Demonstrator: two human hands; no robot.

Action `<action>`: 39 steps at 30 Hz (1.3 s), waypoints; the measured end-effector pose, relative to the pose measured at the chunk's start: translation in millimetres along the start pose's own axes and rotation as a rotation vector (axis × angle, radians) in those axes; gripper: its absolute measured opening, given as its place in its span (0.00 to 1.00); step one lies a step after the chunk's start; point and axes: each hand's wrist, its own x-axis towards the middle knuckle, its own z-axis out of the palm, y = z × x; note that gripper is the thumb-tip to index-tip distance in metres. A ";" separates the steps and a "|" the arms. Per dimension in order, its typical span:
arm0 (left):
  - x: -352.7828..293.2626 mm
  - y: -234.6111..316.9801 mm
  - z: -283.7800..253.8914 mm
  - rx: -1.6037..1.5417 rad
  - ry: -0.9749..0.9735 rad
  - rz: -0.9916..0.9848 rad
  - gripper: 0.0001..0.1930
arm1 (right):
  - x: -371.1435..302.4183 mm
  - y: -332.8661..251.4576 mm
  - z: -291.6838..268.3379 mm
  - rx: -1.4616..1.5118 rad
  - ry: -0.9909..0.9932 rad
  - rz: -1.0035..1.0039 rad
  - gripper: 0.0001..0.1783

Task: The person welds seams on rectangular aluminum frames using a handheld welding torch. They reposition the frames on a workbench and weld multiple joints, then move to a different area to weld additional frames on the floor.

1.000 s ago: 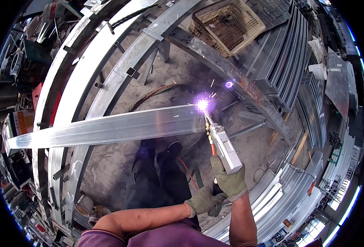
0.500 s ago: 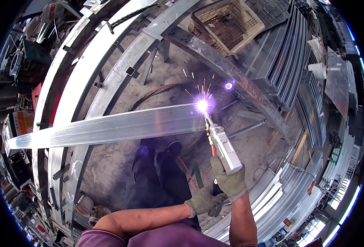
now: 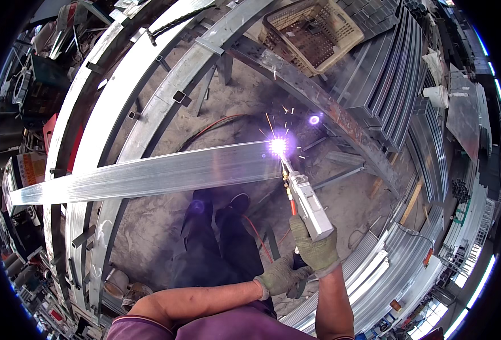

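A white, boxy handheld welding gun (image 3: 310,207) points up and away, its nozzle at the right end of a long silver metal tube (image 3: 194,170). A bright violet-white glow with sparks covers the nozzle tip and hides the spot it meets. My right hand (image 3: 317,249), in a grey-green glove, is closed around the rear of the gun's body. Just below and left of it, my gloved left hand (image 3: 281,275) is closed at the gun's dark lower grip; its fingertips are partly hidden. A red hose (image 3: 293,207) runs along the gun's left side.
The tube lies across several long metal beams (image 3: 148,130) on the left. A rusty beam (image 3: 335,116) slants beyond the glow. A plastic crate (image 3: 318,37) stands at the back, metal profiles (image 3: 375,85) are stacked on the right, and a hose (image 3: 216,122) lies on the floor.
The sparks have changed shape and scattered differently, some flying farther up. My hands, the welding gun and the tube stay almost in place.
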 end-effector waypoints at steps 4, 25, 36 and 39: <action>-0.2 -1.2 0.1 0.006 -0.008 -0.013 0.22 | -1.7 -0.2 -0.2 0.017 -0.008 0.018 0.15; 0.5 -14.0 3.3 -0.006 -0.028 0.007 0.23 | -9.4 2.6 3.1 0.025 0.021 -0.014 0.13; -3.0 -11.1 4.6 -0.032 -0.037 -0.025 0.20 | -12.3 3.6 1.9 0.012 0.025 -0.043 0.13; -3.7 -11.5 4.6 -0.042 -0.042 -0.028 0.20 | -13.6 2.7 1.5 0.008 0.028 -0.037 0.13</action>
